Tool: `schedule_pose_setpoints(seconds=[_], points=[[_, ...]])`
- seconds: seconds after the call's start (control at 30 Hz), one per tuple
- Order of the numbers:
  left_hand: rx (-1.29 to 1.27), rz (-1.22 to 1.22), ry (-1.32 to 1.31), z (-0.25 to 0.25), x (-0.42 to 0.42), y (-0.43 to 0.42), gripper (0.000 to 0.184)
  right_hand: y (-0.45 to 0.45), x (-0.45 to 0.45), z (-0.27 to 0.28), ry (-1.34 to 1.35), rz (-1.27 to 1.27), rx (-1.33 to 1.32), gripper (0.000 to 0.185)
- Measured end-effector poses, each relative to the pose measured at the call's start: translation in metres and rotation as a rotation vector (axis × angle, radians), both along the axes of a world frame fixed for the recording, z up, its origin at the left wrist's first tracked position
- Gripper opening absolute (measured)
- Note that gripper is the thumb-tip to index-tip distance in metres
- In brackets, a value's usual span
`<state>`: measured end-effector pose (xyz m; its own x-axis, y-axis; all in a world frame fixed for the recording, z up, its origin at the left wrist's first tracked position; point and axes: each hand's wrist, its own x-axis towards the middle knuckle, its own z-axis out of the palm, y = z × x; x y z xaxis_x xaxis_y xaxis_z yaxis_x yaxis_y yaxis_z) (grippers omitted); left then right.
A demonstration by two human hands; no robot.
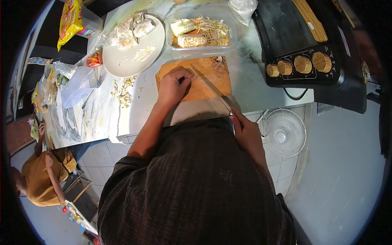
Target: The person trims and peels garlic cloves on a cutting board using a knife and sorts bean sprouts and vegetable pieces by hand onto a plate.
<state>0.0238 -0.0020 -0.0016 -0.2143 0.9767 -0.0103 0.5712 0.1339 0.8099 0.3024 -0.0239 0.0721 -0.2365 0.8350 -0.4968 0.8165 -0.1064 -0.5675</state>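
My right hand (pixel 243 128) is wrapped round the handle of a long kitchen knife (pixel 212 87), at the near edge of a wooden cutting board (pixel 206 92). The blade lies slantwise over the board, its tip pointing to the far left. My left hand (pixel 174 84) rests on the board's left side with fingers bent together. At its fingertips there is a small pale piece, too small to name. Brown peelings or shavings (pixel 219 68) lie in the board's far right corner, beside a small whitish piece.
Beyond the board stand a clear container (pixel 233 38) with bean sprouts and tempeh, and a plate (pixel 118 70) with plastic-wrapped food. A black stove (pixel 302 79) with wooden knobs is at right. Plastic bags (pixel 49 87) lie left. Another person (pixel 45 175) sits at lower left; a fan (pixel 283 132) stands below right.
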Motion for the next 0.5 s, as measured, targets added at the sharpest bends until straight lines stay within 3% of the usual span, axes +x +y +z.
schedule_pose_setpoints(seconds=[0.3,0.5], points=[[0.263,0.067,-0.173,0.014,-0.032,0.015,0.014,0.004,-0.001,-0.001,-0.008,0.026,0.137,0.041],[0.341,0.055,-0.03,0.063,-0.026,0.072,0.016,-0.003,0.014,0.016,-0.026,-0.127,0.038,0.04]])
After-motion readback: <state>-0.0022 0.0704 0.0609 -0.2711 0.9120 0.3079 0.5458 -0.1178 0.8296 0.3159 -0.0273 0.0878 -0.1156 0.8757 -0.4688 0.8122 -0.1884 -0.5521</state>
